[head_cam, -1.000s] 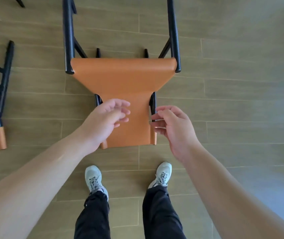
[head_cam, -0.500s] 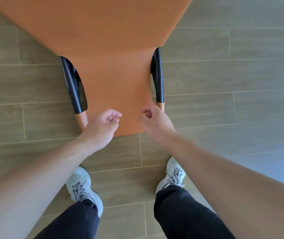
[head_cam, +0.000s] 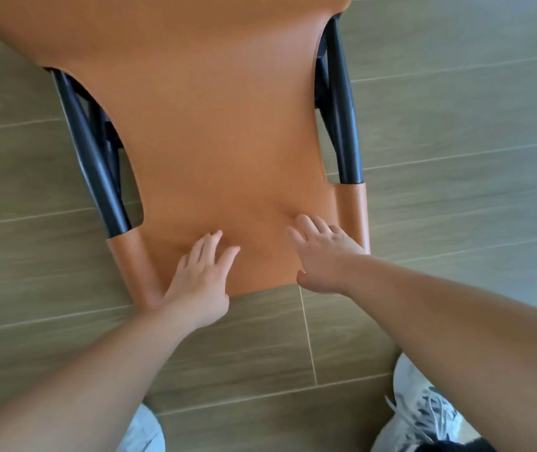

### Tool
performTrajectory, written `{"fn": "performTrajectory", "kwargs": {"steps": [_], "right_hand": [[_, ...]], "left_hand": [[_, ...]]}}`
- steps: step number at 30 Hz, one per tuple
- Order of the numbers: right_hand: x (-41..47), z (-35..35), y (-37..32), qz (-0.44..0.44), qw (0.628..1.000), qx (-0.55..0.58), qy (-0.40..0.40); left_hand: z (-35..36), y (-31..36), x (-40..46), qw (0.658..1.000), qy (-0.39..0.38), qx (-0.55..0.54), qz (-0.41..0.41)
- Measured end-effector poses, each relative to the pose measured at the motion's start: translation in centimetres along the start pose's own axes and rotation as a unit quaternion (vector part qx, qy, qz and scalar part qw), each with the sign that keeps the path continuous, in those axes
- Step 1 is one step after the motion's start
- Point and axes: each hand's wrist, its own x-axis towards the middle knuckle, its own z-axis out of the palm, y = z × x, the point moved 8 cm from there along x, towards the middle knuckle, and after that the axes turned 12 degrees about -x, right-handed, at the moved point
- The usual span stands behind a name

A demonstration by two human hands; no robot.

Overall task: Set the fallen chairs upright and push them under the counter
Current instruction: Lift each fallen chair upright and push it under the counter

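Observation:
An orange leather chair [head_cam: 215,132] with black tube legs lies fallen on its back on the wood-look floor, its backrest end nearest me. My left hand [head_cam: 201,275] lies flat on the backrest's lower left, fingers straight and spread. My right hand [head_cam: 322,252] presses flat on the lower right of the backrest, fingers stretched forward and denting the leather, thumb at the bottom edge. The chair's seat and far legs run out of view at the top.
Black frame tubes [head_cam: 94,164] flank the backrest on both sides, the right one [head_cam: 342,115] ending in an orange sleeve. My white shoes [head_cam: 423,415] stand close below the chair on the plank floor [head_cam: 456,190].
The view has dropped much closer to the chair. Both hands went from loosely curled above the backrest end to lying flat on the leather.

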Motion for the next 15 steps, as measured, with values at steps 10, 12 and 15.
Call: {"fn": "performTrajectory", "kwargs": {"steps": [10, 12, 15], "right_hand": [[2.8, 2.2, -4.8, -0.044, 0.976, -0.213, -0.023], [2.6, 2.8, -4.9, -0.030, 0.977, -0.208, -0.030], [2.8, 3.4, -4.8, -0.023, 0.977, -0.210, -0.022]], "left_hand": [[3.7, 0.0, 0.8, 0.977, -0.016, 0.207, 0.045], [4.4, -0.1, 0.5, 0.975, -0.009, 0.220, 0.040], [4.9, -0.9, 0.6, 0.966, -0.012, 0.254, 0.048]]}}
